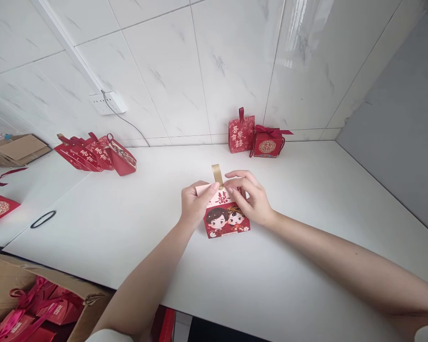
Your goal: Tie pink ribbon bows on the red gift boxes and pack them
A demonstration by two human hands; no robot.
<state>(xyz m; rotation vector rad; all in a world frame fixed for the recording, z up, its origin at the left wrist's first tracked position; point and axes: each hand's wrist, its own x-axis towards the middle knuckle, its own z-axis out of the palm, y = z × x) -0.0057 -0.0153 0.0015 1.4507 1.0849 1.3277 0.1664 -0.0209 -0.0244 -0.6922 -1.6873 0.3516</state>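
A small red gift box [225, 219] with a cartoon couple printed on its front stands on the white table [306, 228] near the middle. A gold ribbon loop [217, 174] sticks up from its pink top flap. My left hand [194, 204] grips the box's left side, thumb on the flap. My right hand [249, 195] holds the right side, fingers pinching the top by the ribbon.
Two finished red boxes [241, 134] [268, 141] stand against the tiled wall at the back. A fanned stack of flat red boxes [98, 154] lies at the back left. A cardboard carton [32, 304] of red boxes sits below the table's front left edge. A black band [43, 219] lies left.
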